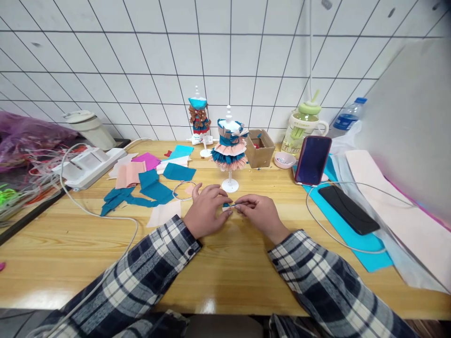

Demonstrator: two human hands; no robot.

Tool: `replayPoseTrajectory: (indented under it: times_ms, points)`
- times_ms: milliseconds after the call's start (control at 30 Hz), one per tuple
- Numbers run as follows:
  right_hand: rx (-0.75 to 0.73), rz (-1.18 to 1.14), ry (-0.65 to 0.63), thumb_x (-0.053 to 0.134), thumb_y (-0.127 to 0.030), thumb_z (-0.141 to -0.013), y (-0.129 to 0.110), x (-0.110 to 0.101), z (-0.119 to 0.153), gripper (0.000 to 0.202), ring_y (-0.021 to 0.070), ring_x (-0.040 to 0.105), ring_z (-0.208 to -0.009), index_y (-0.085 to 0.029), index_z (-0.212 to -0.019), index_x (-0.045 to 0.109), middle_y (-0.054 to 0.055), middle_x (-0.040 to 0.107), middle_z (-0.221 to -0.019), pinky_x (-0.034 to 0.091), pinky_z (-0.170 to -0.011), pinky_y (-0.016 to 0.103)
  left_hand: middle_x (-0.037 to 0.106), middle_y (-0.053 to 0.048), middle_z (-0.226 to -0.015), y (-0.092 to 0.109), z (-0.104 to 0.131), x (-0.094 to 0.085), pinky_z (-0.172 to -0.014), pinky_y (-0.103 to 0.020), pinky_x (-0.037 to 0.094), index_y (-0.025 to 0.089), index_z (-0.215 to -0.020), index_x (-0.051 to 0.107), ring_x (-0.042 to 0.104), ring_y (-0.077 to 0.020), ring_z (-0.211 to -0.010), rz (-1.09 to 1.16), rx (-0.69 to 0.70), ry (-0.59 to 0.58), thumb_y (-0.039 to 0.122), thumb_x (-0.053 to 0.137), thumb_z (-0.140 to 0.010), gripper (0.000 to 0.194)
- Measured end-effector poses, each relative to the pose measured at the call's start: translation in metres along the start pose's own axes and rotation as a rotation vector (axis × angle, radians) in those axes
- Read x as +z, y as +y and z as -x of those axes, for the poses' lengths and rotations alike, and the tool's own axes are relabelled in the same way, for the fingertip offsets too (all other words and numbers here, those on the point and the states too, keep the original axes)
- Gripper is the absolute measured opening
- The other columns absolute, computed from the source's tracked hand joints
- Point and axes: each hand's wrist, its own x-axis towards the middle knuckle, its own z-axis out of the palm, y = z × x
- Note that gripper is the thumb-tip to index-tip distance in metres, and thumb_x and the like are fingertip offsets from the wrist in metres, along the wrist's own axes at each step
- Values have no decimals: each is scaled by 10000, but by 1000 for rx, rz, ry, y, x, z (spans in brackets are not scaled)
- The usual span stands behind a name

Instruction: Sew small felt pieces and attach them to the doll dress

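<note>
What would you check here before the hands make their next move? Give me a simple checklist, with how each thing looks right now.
1. Both hands in view: ok. The left hand and right hand are close together above the table.
2. Small blue piece between the fingers: ok.
3. Firm grip on it: cannot tell; the fingers partly hide it.
4. Front dress stand upright: ok, just beyond the hands.
5. Loose sheets tidy: not ok; they lie scattered and overlapping on the left.
6. White cord clear of the arms: not ok; it appears to cross the left sleeve.
</note>
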Motion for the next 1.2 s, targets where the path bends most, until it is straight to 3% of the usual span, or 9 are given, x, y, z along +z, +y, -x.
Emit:
replayPoseTrajectory:
  times_ms: [100, 233, 467, 633, 733, 833, 967, 1100, 1200]
  points:
    - [-141, 159, 23, 631, -252, -749, 0, 1, 3, 99, 171, 674, -734, -224, -797, 713, 11, 730, -789, 536, -706, 295, 602, -77, -1177, 0, 1, 3, -1057, -607, 114, 250, -1120, 624, 379, -336, -1273, -41, 45, 5, 399, 647, -741, 408]
    - [-219, 244, 50, 610, -221, -770, 0, 5, 6, 118, 164, 673, -752, -225, -822, 716, 11, 732, -814, 525, -738, 293, 636, -51, -1129, 1, 1, 4, -1083, -588, 111, 251, -915, 696, 394, -299, -1282, -88, 111, 37, 314, 561, -834, 169]
    - [13, 52, 27, 639, -229, -724, 1, 9, 3, 89, 160, 667, -663, -204, -793, 689, 15, 712, -729, 534, -640, 274, 682, -5, -1031, 4, 0, 1, -1080, -606, 120, 276, -852, 706, 482, -269, -1217, -165, 172, 73, 269, 537, -872, 170]
    - [91, 2, -14, 635, -282, -736, 2, 10, 1, 108, 154, 645, -616, -193, -786, 673, 20, 693, -692, 510, -584, 264, 693, -3, -973, 6, 1, 1, -1092, -562, 157, 238, -798, 693, 511, -241, -1185, -208, 232, 109, 194, 509, -878, 206]
    - [5, 220, -44, 628, -335, -760, 0, -2, -2, 163, 156, 637, -698, -208, -850, 677, 25, 695, -778, 499, -660, 280, 693, -15, -920, 3, 0, 0, -1062, -521, 252, 231, -807, 698, 538, -239, -1137, -159, 224, 84, 208, 516, -872, 195]
    - [-147, 678, -2, 605, -412, -786, 1, -22, -5, 229, 202, 600, -849, -227, -906, 668, 47, 657, -856, 453, -770, 336, 693, -34, -872, -4, -2, 4, -975, -452, 374, 227, -815, 712, 569, -231, -1054, -36, 173, 79, 254, 541, -863, 179]
    - [-116, 1042, 31, 588, -480, -789, 9, -37, -4, 329, 257, 548, -932, -185, -932, 613, 98, 597, -915, 406, -797, 372, 693, -52, -843, -14, -5, 13, -837, -363, 459, 201, -805, 715, 606, -194, -895, 144, 81, 127, 288, 560, -854, 184]
    - [-76, 1094, -37, 597, -327, -804, 15, -33, -3, 160, 230, 538, -887, -185, -840, 533, 86, 585, -899, 379, -753, 322, 695, -50, -862, -15, -6, 19, -818, -349, 465, 204, -797, 718, 612, -183, -855, 246, 6, 127, 293, 576, -842, 174]
    - [-79, 951, -44, 478, -248, -874, 11, -25, -3, 57, 190, 555, -772, -192, -865, 468, 61, 603, -823, 358, -665, 275, 709, -54, -872, -13, -5, 20, -858, -358, 467, 205, -814, 719, 624, -198, -899, 361, -80, 134, 306, 601, -818, 155]
